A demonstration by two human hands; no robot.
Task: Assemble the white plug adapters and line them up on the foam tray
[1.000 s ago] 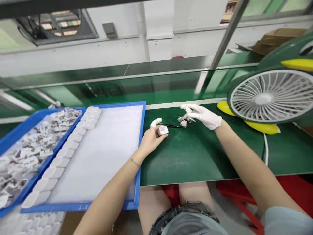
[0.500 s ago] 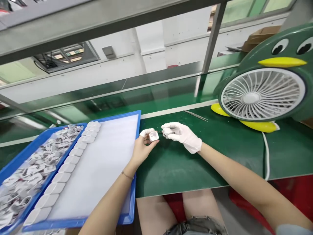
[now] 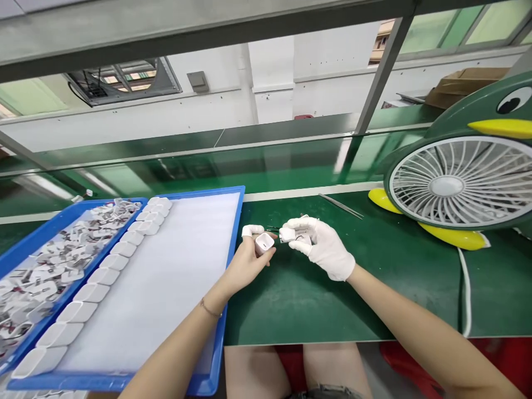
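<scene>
My left hand (image 3: 249,252), with a white cover on one finger, is closed around a small white plastic housing (image 3: 264,243). The housing is hollow, and its square open end faces up toward me. To its right, my white-gloved right hand (image 3: 322,244) pinches a small white plastic part (image 3: 287,233) with a bit of dark wire beside it. Thin dark prongs or leads lie between the two hands; I cannot tell which piece they belong to. The two white pieces are close together but apart, above the green table.
A blue tray (image 3: 235,244) at left holds a row of white housings (image 3: 97,292) along its left side. Beyond it, another blue tray (image 3: 75,213) is heaped with small white parts. Tweezers (image 3: 341,205) lie near a green penguin-shaped fan (image 3: 446,187) with a white cable (image 3: 466,293).
The view has shifted a little. My right hand has turned slightly, showing more of the white part and its wire. Both hands keep their hold.
</scene>
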